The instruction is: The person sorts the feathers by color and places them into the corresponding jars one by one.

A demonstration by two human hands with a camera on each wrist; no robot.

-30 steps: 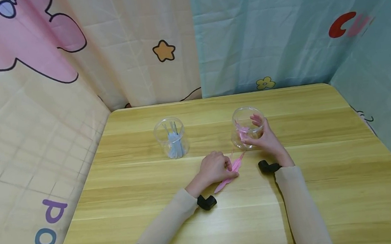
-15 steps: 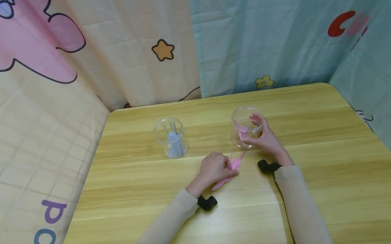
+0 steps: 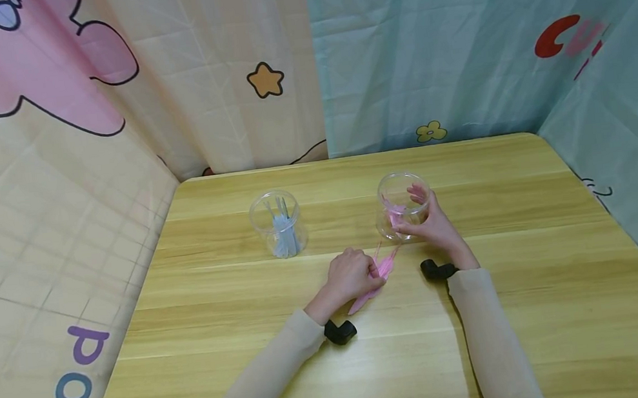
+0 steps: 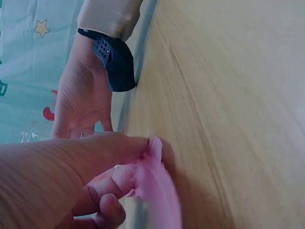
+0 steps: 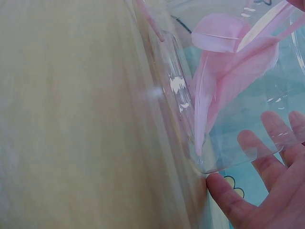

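Observation:
My left hand (image 3: 351, 274) pinches pink feathers (image 3: 385, 268) between thumb and fingers, low over the wooden table. Their thin quill ends point away toward a clear jar. In the left wrist view a feather (image 4: 164, 195) hangs from the thumb and fingertip. My right hand (image 3: 436, 229) grips that clear jar (image 3: 380, 196) from its right side, thumb at the front and fingers spread behind. Upright on the table, the jar holds several pink feathers (image 5: 214, 78), seen through its wall in the right wrist view.
A second clear jar (image 3: 253, 221) stands to the left on the table, with light blue feathers (image 3: 285, 236) upright inside. Printed curtains (image 3: 195, 76) hang along the table's back edge and sides. Each wrist carries a black camera mount (image 3: 340, 331).
The pink feathers shift slightly under my left fingers, their quill ends spreading a little apart. My right hand keeps its hold on the jar, which stays in place.

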